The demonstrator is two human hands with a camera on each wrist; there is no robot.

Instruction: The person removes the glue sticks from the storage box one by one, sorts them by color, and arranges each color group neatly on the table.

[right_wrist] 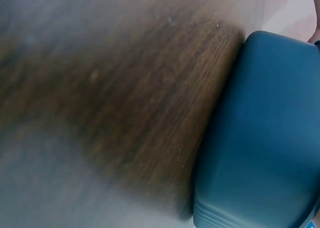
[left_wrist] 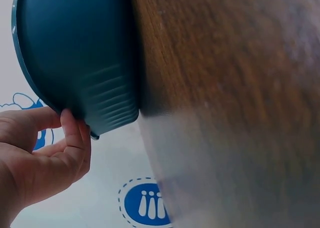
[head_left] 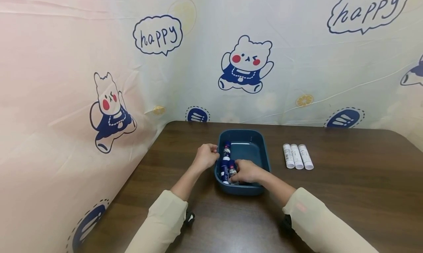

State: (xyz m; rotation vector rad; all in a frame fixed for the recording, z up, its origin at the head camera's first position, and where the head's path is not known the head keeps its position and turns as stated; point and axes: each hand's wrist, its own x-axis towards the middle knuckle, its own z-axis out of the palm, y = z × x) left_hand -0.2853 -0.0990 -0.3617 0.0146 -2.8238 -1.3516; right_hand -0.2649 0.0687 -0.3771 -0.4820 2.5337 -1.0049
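Note:
A dark blue rectangular bin point(head_left: 244, 190) with rounded corners stands on the table. My left hand point(head_left: 205, 156) is at its left rim; in the left wrist view that hand's thumb and fingers point(left_wrist: 74, 138) pinch the rim. Inside the bin my right hand point(head_left: 248, 171) grips a small cylindrical tube point(head_left: 232, 168) with a dark blue upper end, partly covered by the fingers. Along the left wall lie two blue-and-white tubes, a farther one point(head_left: 226, 151) and a nearer one point(head_left: 224, 172). The right wrist view shows mainly the bin's outer wall point(right_wrist: 260, 138), not the right hand's grip.
Three white tubes point(head_left: 296, 156) lie side by side on the brown wooden table point(head_left: 357, 187), right of the bin. A printed cloth point(head_left: 284, 29) with cartoon figures hangs behind the table and along its left side.

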